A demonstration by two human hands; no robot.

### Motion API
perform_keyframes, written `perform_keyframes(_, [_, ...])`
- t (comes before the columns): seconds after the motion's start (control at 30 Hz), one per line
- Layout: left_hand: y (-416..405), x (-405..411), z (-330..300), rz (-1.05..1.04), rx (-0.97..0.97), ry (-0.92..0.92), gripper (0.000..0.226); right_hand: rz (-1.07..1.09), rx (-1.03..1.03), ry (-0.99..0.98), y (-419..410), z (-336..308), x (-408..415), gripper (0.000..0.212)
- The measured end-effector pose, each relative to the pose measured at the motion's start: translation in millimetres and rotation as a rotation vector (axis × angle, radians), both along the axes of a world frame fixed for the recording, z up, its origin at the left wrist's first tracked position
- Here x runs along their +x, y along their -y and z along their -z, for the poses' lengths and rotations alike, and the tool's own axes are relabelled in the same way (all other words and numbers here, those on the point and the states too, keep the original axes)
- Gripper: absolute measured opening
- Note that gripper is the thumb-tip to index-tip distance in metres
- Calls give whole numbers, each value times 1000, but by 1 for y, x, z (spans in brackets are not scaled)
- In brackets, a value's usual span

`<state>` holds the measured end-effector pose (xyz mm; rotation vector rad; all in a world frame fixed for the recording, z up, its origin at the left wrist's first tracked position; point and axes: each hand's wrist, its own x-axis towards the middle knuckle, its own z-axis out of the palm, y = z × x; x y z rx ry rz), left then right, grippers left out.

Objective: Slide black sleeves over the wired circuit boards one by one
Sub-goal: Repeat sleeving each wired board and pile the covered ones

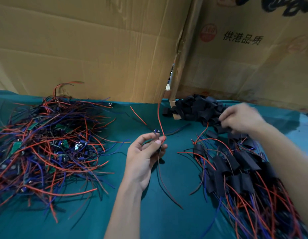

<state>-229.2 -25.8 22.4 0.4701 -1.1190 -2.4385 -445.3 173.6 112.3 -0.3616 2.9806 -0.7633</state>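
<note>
- One wired circuit board is held up above the green table cover, near the middle of the view, its red wire rising toward the cardboard and other wires hanging down below the hand.
- Left hand pinches this board between thumb and fingertips, palm turned toward the camera.
- Right hand, blurred, reaches into the pile of loose black sleeves at the far right of the cover; its fingers are curled down among the sleeves, but I cannot tell whether they grip one.
- Nearer on the right lies a heap of sleeved boards, black sleeves on, with red and blue wires trailing toward the lower edge.
- On the left spreads a large tangle of bare boards, green boards showing among red, blue and black wires.
- Behind everything stand cardboard boxes, the right one printed with dark characters and a red round mark.
</note>
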Motion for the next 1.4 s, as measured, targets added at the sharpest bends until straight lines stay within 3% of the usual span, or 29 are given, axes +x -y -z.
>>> perform_keyframes(0.1, [1,-1,0,16,-14,-10,24,4,-595,-49,4,-25,23,20])
perform_keyframes(0.17, [0,-1,0,27,-48,-17,28,-98,-850,-33,21,-31,54,24])
perform_keyframes(0.27, [-1,-2,1,42,-102,-7,36,-219,-798,-71,61,-4,106,31])
perform_keyframes(0.37, [-3,-5,4,15,-171,19,48,-197,-734,-101,94,40,144,28])
perform_keyframes(0.57, [-5,-11,10,-24,-224,43,49,-195,-992,106,98,76,158,13])
perform_keyframes(0.73, [-3,-8,12,-55,-290,59,35,-413,-1106,403,83,70,153,27])
perform_keyframes(0.93, [-3,-6,10,-146,-476,50,20,-471,-1113,475,76,70,150,29])
perform_keyframes(1.03, [-4,-7,11,-142,-498,55,16,-467,-1100,525,76,69,149,31])
perform_keyframes(1.2, [-3,-10,14,-104,-464,97,30,-354,-1179,531,76,71,147,49])
perform_keyframes(1.4, [-5,-8,15,-82,-325,61,37,-110,-1270,305,82,73,141,17])
